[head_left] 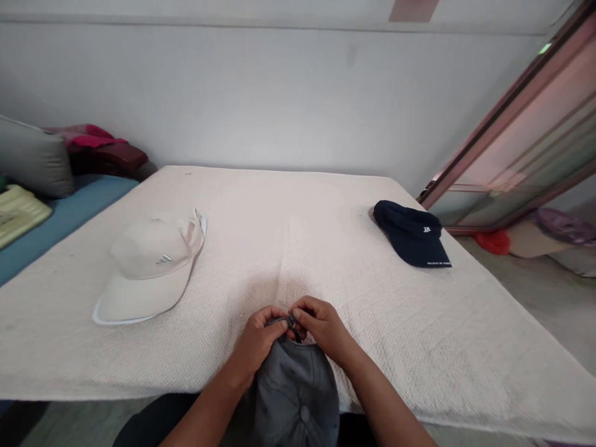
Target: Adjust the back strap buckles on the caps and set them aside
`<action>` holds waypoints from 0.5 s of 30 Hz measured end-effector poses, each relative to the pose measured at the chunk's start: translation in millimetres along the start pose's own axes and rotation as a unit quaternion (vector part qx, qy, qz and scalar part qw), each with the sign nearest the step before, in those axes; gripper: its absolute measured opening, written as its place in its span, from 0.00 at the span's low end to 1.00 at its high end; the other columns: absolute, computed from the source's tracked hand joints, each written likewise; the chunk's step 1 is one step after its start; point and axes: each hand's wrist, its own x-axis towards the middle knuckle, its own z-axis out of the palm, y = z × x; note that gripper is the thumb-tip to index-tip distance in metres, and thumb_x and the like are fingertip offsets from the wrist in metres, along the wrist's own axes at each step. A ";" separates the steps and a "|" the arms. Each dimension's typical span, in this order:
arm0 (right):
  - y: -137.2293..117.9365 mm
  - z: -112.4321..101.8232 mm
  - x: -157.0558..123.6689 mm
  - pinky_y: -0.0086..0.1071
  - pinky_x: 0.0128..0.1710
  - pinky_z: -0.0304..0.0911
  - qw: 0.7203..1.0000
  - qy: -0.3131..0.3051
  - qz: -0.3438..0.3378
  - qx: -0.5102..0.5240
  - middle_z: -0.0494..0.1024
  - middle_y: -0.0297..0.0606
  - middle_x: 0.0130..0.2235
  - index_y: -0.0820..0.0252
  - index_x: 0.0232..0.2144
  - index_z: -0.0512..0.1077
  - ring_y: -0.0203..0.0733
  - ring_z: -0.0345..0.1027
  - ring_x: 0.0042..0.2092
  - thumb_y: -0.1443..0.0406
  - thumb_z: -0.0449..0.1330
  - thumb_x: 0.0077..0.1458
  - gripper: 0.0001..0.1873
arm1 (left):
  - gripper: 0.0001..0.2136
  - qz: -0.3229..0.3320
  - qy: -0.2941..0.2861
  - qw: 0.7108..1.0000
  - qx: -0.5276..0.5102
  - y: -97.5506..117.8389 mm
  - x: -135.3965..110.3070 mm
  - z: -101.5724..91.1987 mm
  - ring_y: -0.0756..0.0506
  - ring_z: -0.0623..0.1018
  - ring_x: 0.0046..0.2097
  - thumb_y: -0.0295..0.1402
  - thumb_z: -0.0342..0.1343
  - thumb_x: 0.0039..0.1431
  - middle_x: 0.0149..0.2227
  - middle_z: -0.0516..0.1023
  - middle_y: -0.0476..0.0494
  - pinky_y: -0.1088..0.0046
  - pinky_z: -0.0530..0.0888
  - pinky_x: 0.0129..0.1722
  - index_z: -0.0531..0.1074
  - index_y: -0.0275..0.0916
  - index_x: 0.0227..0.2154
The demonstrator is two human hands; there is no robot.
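A dark grey cap (298, 388) hangs at the near edge of the table, its button top toward me and its back strap facing away. My left hand (263, 335) pinches the strap from the left side. From the right, my right hand (321, 323) pinches the same strap at its small buckle (292, 321). The fingertips of both hands almost meet there and partly hide the buckle. To the left lies a cream cap (151, 264) with small stripes on its front. A navy cap (412, 233) with white lettering lies on the right.
A pale textured cloth covers the table (298, 205), which reaches back to a white wall (279, 99). On the left stand a grey cushion (35, 155) and a blue surface (93, 202). A framed glass door (521, 149) is at the right.
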 end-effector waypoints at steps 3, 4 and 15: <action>-0.5 -0.3 0.0 0.28 0.23 0.55 1.000 0.002 0.000 -0.019 0.68 0.31 0.21 0.61 0.25 0.67 0.32 0.59 0.22 0.64 0.56 0.52 0.07 | 0.04 0.001 0.001 1.000 0.002 -0.1 -0.6 -0.1 0.48 0.76 0.29 0.30 0.57 0.51 0.26 0.79 0.45 0.74 0.69 0.33 0.74 0.35 0.30; -0.5 -0.5 0.2 0.27 0.23 0.55 0.999 0.007 -0.003 -0.036 0.67 0.30 0.21 0.61 0.25 0.66 0.32 0.59 0.22 0.65 0.56 0.51 0.06 | 0.04 -0.003 0.002 1.000 0.002 -0.6 -0.5 -0.4 0.48 0.76 0.29 0.30 0.57 0.51 0.26 0.79 0.45 0.74 0.68 0.33 0.74 0.35 0.30; 0.9 1.2 -1.8 0.27 0.28 0.55 0.976 0.058 -0.065 -0.197 0.68 0.31 0.24 0.61 0.23 0.67 0.33 0.60 0.28 0.70 0.57 0.49 0.04 | 0.06 -0.011 0.021 0.999 0.030 -2.0 -1.1 -0.1 0.49 0.74 0.28 0.34 0.59 0.50 0.26 0.77 0.46 0.75 0.67 0.30 0.73 0.36 0.29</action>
